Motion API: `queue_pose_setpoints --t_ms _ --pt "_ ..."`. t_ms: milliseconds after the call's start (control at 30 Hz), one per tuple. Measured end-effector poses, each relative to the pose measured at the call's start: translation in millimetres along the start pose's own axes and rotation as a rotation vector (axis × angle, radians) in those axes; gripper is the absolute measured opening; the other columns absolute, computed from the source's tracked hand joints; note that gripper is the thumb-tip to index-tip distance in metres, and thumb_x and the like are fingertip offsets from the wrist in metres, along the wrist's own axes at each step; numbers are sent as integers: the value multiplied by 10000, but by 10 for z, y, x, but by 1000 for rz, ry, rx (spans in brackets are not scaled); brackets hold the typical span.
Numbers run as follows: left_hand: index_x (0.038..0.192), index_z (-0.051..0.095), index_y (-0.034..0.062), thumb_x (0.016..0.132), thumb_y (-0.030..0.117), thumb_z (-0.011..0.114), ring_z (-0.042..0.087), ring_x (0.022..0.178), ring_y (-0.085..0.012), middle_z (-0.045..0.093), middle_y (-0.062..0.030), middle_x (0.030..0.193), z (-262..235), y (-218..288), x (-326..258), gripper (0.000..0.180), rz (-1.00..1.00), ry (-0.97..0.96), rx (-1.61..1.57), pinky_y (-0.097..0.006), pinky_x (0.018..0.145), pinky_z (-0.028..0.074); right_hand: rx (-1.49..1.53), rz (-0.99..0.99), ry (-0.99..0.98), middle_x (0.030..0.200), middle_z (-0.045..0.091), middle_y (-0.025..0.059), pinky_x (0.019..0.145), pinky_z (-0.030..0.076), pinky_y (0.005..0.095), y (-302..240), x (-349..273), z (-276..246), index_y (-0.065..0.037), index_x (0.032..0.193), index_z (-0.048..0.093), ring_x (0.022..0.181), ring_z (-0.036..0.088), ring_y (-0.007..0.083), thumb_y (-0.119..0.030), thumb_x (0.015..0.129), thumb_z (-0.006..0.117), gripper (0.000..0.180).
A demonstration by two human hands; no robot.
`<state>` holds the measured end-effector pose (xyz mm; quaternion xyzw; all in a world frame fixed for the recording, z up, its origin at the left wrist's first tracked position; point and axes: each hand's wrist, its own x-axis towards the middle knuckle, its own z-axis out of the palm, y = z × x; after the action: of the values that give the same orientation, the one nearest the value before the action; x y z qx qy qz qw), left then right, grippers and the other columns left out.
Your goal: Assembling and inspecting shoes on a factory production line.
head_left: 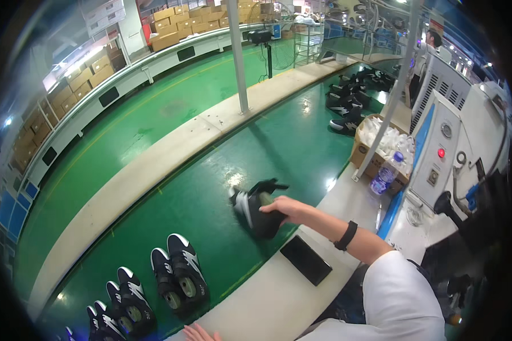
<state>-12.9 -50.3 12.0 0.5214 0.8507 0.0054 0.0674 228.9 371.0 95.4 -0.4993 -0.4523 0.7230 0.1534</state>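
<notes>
One black-and-white sneaker [257, 206], gripped in the right hand [285, 208] at centre frame, fingers closed around its collar, held just above the green conveyor belt [210, 187] near the belt's pale edge. Sole side turned toward the left of the frame, tongue and laces sticking up; far side of the shoe hidden behind the hand. Right forearm reaching in from the lower right, black wristband [346, 236] on the wrist, white sleeve [401, 295] filling the lower right corner.

Left hand [198, 333] cut off by the bottom edge, only fingertips showing, spread flat on the pale ledge [267, 301], holding nothing visible; rest of the hand out of frame.

Black flat rectangular pad [306, 260] lying on the ledge just below the held shoe, apart from both hands.

More pairs of matching sneakers [176, 273] lined on the belt at lower left, the outermost partly lost in the dark fisheye rim. Another group of dark shoes [347, 102] farther up the belt at upper right, too small to count. Cardboard box [375, 150] of clear bags at right, plastic water bottle [385, 173] in front of it, beside a white machine [444, 148] with a red button. Stacked brown cartons [176, 20] along the upper left, blurred. Person [429, 48] standing at upper right, mostly hidden behind a metal pole.
</notes>
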Motion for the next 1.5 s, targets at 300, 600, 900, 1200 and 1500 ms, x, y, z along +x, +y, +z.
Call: queue_pose_setpoints --t_ms 300,600,900,1200,1500 --pt "1491 230 7 965 224 491 423 1290 -424 407 -314 1404 -554 814 -485 625 147 -28 -795 -416 1051 343 -780 -534 -191 1099 546 245 900 440 416 1745 -1765 1342 40 1274 436 1062 546 375 -229 819 706 593" --pt "1296 501 -62 989 300 500 574 1056 -271 588 -178 1201 -449 560 -729 475 -181 -17 -1198 -364 929 450 -508 -964 -309 1306 468 263 959 406 465 2003 -1969 1660 43 1313 434 1238 464 368 -358 902 621 604" --pt "1104 581 -22 999 414 466 580 930 -224 607 -120 1032 -180 171 -289 463 -360 -134 -1478 -338 818 469 -444 -1372 -461 1143 551 214 935 420 478 2005 -1689 2003 27 1182 538 1072 510 384 -198 911 608 358" --pt "1374 412 -8 978 176 551 459 1205 -173 493 -98 1305 -440 -63 -498 458 76 -640 -1203 -304 989 389 -386 -1306 -431 943 613 216 825 467 432 1913 -1681 2187 23 985 621 920 585 346 -317 955 534 352" --pt "1224 540 -34 949 188 574 547 1061 -179 589 -119 1132 -424 -110 -464 355 60 -316 -988 -315 873 447 -478 -852 -178 770 646 161 653 483 419 2024 -1655 2479 -29 690 655 729 628 332 -340 931 486 428"
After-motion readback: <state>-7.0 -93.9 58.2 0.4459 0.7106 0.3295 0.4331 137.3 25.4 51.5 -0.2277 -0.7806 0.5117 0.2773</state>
